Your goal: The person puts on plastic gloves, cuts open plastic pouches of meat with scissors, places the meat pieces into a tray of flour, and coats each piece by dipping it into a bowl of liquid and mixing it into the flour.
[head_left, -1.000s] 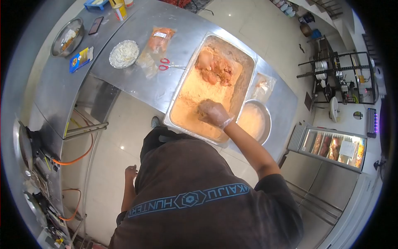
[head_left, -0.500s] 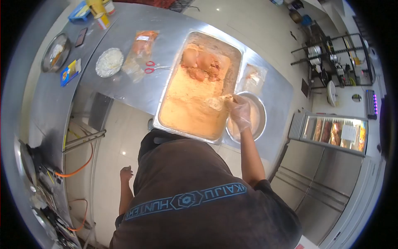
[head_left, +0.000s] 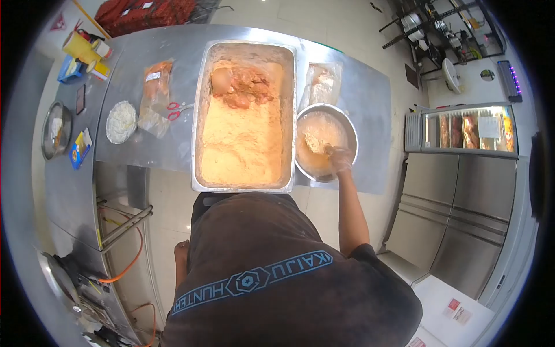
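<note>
My right hand [head_left: 339,158], in a clear plastic glove, is inside a round metal bowl [head_left: 354,136] of cloudy liquid. Its fingers are closed on a flour-coated piece of chicken [head_left: 315,142] at the liquid's surface. Left of the bowl stands a deep metal tray [head_left: 197,144] with an orange-tinted flour layer [head_left: 240,150]. Raw chicken pieces [head_left: 243,87] lie heaped at the tray's far end. My left hand [head_left: 181,250] hangs low by my side, away from the table; its fingers look curled, with nothing visible in them.
Behind the bowl lies a plastic bag [head_left: 322,84]. Left of the tray are red-handled scissors [head_left: 173,111], a bag of orange-red meat [head_left: 156,87] and a bowl of white powder [head_left: 121,122]. A phone [head_left: 80,99] and metal bowl [head_left: 56,130] are farther left. A lit display fridge [head_left: 462,132] stands right.
My right hand has carried the coated chicken piece from above the tray's right edge into the bowl's liquid. The view has shifted, and my left hand still hangs down.
</note>
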`<state>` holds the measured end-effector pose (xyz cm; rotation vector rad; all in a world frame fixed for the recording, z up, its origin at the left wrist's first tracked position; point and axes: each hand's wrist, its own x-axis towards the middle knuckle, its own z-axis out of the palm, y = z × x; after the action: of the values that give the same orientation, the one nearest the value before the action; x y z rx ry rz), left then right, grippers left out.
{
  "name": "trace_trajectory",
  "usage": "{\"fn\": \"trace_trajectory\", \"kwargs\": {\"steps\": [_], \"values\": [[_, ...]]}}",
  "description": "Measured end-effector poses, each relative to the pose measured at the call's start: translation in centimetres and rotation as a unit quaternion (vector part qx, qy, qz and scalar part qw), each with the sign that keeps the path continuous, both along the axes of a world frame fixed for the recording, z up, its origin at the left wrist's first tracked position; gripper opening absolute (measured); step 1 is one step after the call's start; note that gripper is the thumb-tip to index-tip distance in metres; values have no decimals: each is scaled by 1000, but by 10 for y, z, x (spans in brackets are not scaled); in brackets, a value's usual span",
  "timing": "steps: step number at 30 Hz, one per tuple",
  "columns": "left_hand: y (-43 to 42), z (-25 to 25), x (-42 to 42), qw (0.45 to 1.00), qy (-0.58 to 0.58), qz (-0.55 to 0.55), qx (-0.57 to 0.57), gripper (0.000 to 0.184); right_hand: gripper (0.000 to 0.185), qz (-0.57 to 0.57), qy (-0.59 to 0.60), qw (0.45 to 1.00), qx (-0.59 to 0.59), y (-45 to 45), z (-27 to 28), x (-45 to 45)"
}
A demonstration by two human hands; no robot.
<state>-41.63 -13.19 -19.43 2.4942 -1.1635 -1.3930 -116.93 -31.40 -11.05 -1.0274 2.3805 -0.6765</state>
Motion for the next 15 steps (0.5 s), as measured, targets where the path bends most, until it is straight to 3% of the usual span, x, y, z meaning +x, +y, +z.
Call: {"fn": "trace_trajectory", "kwargs": {"steps": [3, 6, 9, 12, 15], "values": [[-16, 19, -2, 998, 36, 54, -3, 34, 40, -58, -6, 991, 119, -10, 35, 26], [-31, 28, -2, 993, 60, 104, 9, 32, 42, -66, 27, 988, 137, -14, 52, 42], [-41, 34, -2, 993, 60, 98, 11, 33, 45, -59, 88, 993, 55, -4, 24, 30], [-48, 45, -12, 995, 60, 77, -6, 34, 39, -52, 130, 984, 108, -30, 116, 69], [-42, 43, -13, 997, 54, 47, -16, 36, 31, 57, 225, 972, -34, -18, 118, 71]]}}
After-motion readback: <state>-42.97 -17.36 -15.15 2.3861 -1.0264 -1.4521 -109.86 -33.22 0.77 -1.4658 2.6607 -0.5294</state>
